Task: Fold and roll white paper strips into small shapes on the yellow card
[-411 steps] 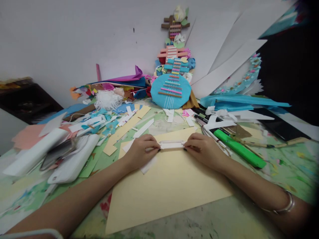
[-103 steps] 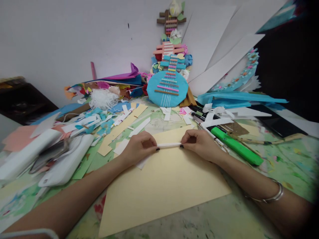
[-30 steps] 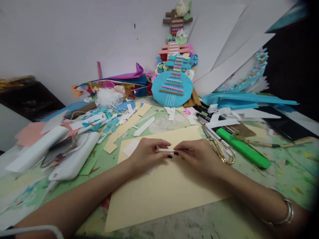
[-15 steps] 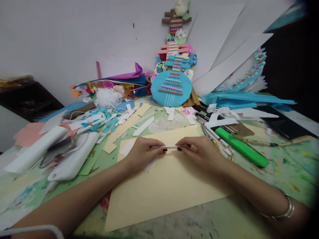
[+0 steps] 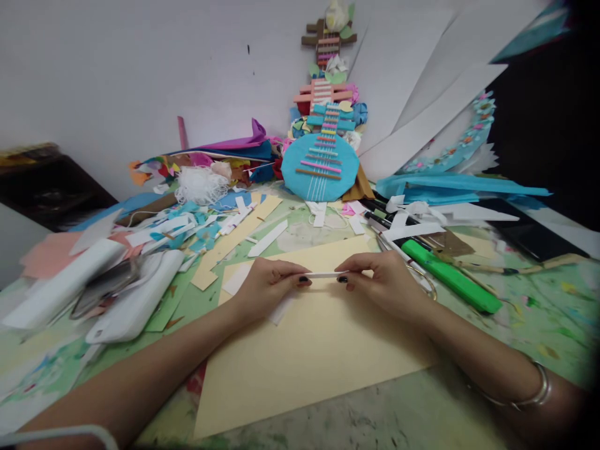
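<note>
A thin white paper strip [image 5: 324,274] stretches level between my two hands. Its left end is pinched by my left hand [image 5: 272,284], thumb against fingertips. At the other end my right hand [image 5: 384,281] pinches it the same way; both tips of the strip are hidden by the fingers. Below lies a large cream paper sheet [image 5: 300,362], with the hands just over its upper part. A white paper piece [image 5: 282,310] rests on the sheet by my left hand, partly covered by it.
A blue paper lute [image 5: 321,165] leans at the back. To the right are a green cutter [image 5: 450,275], scissors handles [image 5: 434,287], pens and a dark phone [image 5: 529,228]. Paper scraps, white thread [image 5: 201,185], glasses [image 5: 105,287] and a white case [image 5: 135,297] lie left.
My fingertips have moved slightly apart along the strip, so more of it shows between them. The whole view has shifted a little.
</note>
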A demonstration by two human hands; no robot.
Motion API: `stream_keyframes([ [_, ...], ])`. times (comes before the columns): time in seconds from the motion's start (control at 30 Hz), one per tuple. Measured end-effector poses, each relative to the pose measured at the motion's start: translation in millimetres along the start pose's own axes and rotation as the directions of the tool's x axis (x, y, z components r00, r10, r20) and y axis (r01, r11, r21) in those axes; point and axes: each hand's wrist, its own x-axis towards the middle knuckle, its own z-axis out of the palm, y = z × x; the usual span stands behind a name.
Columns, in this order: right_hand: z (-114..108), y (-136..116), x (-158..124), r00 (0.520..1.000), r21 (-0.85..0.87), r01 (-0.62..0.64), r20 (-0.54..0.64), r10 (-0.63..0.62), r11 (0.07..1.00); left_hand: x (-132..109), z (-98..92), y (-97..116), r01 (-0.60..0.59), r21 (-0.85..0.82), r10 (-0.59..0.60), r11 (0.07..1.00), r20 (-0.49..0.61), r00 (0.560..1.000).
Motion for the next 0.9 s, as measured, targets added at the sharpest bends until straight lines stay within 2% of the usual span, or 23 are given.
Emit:
stream_keyframes([
  [0.27, 3.6, 3.7, -1.7, 0.996, -0.042, -0.037, -0.082, 0.033, 0.998, -1.1, 0.4, 7.0, 0.015, -0.005, -0.015, 1.0, 0.06, 0.998],
  [0.4, 5.1, 3.4, -1.5, 0.99, -0.081, -0.046, -0.139, 0.035, 0.996, -1.5, 2.5, 11.4, 0.053, -0.011, -0.053, 0.999, 0.021, 0.998],
  [0.6, 2.7, 3.3, 1.5, 0.992, -0.017, -0.063, -0.113, 0.061, 0.998, 1.6, -2.8, 8.5, 0.091, 0.023, -0.089, 0.996, -0.106, 0.99],
  [0.9, 1.0, 1.3, 3.3, 0.979, -0.133, -0.097, -0.193, 0.071, 0.986, 1.5, -1.7, 8.8, 0.091, 0.003, -0.09, 0.996, -0.084, 0.992],
])
